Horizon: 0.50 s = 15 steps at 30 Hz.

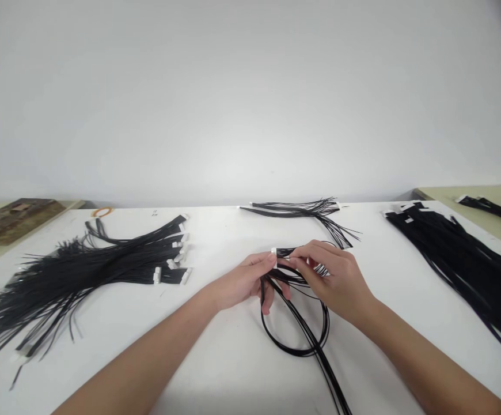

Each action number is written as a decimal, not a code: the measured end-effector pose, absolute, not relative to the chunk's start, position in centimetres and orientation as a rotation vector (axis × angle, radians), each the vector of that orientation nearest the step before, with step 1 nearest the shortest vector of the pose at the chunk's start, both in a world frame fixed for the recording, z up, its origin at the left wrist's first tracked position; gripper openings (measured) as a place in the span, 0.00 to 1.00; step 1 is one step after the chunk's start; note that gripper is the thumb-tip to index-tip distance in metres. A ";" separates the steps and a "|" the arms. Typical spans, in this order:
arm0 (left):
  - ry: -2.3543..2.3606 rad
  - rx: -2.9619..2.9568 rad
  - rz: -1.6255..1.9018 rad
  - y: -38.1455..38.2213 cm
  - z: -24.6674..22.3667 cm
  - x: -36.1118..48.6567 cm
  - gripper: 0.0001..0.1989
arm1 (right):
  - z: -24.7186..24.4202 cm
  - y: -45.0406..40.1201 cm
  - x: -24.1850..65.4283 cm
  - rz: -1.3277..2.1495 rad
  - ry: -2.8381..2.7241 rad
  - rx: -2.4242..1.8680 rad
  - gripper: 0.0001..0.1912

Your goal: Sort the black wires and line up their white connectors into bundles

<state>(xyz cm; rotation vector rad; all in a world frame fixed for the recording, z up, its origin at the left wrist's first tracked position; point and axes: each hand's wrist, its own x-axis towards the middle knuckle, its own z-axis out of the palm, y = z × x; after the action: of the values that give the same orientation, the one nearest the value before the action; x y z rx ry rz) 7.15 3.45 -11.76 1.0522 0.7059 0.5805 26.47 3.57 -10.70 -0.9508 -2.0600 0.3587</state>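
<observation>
My left hand [254, 279] grips a white connector [273, 253] between thumb and fingers, near the middle of the table. Black wires [283, 252] run from the connector toward the right. My right hand [330, 274] is closed in a pinch on those wires, just right of the connector; its fingertips partly cover what they hold. Below both hands, a loop of black wire [296, 350] hangs down, and a bundle of long strands [319, 351] trails toward the front edge of the view.
On the left lies a large pile of black wire harnesses [90, 265] with white connectors. Another pile [458, 259] spreads along the right. A smaller bundle [293, 210] is at the back of the white table [216, 230]. An orange ring [103, 211] and a wooden block [17, 222] sit back left.
</observation>
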 end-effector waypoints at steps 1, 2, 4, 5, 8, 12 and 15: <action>0.707 1.060 0.576 3.4 -11.8 7.2 0.25 | -10.7 3.6 26.4 0.352 -2.055 -0.952 0.07; 0.707 1.068 0.575 3.4 -11.7 7.2 0.25 | -10.8 3.6 26.4 0.344 -2.052 -0.944 0.06; 0.701 1.076 0.575 3.4 -11.7 7.2 0.25 | -10.9 3.6 26.3 0.330 -2.052 -0.913 0.06; 0.698 1.078 0.575 3.4 -11.7 7.2 0.25 | -11.0 3.6 26.3 0.323 -2.051 -0.894 0.05; 0.689 1.076 0.571 3.4 -11.7 7.1 0.26 | -11.3 3.6 26.1 0.304 -2.042 -0.856 0.05; 0.694 1.051 0.574 3.4 -11.7 7.1 0.25 | -11.3 3.7 26.1 0.229 -2.036 -0.837 0.05; 0.695 1.023 0.614 3.5 -11.8 7.0 0.24 | -11.1 4.1 26.6 0.075 -2.022 -0.768 0.06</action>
<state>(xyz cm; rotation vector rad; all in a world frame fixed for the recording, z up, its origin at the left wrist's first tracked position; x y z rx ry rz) 7.03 3.50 -11.80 1.0232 0.6951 0.6138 26.58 4.11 -11.12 -0.7681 -2.0223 0.0748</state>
